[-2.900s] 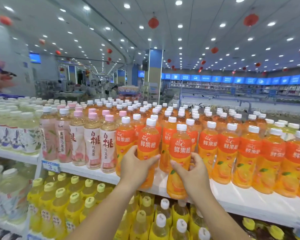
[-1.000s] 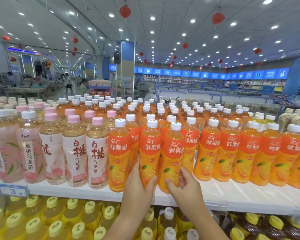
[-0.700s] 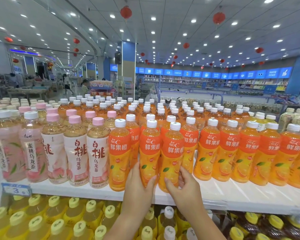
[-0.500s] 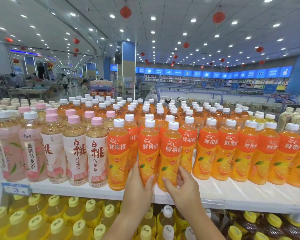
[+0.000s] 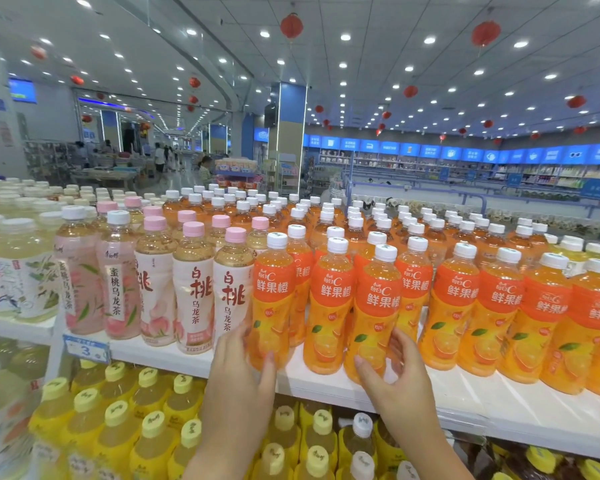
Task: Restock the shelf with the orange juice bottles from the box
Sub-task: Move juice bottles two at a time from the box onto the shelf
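Head view: both hands on front-row juice, box out of sight

Orange juice bottles (image 5: pixel 458 306) stand upright in a dense block on the white shelf (image 5: pixel 482 403). They run several rows deep, from the peach tea bottles (image 5: pixel 193 289) on their left to the right edge of the view. Two bottles of the front row are in hand. The left hand (image 5: pixel 243 382) grips the first front bottle (image 5: pixel 272 292) low down, thumb on its front and fingers reaching round its left side next to the tea. The right hand (image 5: pixel 399 379) is wrapped round the base of the third front bottle (image 5: pixel 378 299), thumb on the front and fingers curled round the right side. Both bottles appear to rest on the shelf near its front edge, with one untouched bottle between them. The third sits a little nearer the edge than its neighbours.

Judging from this, the placing of this pair is almost finished. What seems left is to let go, perhaps after nudging them into line with the row. The orange section looks well filled, with no open gap showing along the front edge. How much of the whole job is left cannot be told, since the box is not in view. Below, a lower shelf holds yellow-capped bottles (image 5: pixel 153 434), and a price tag (image 5: pixel 85 351) hangs on the front edge under the teas.
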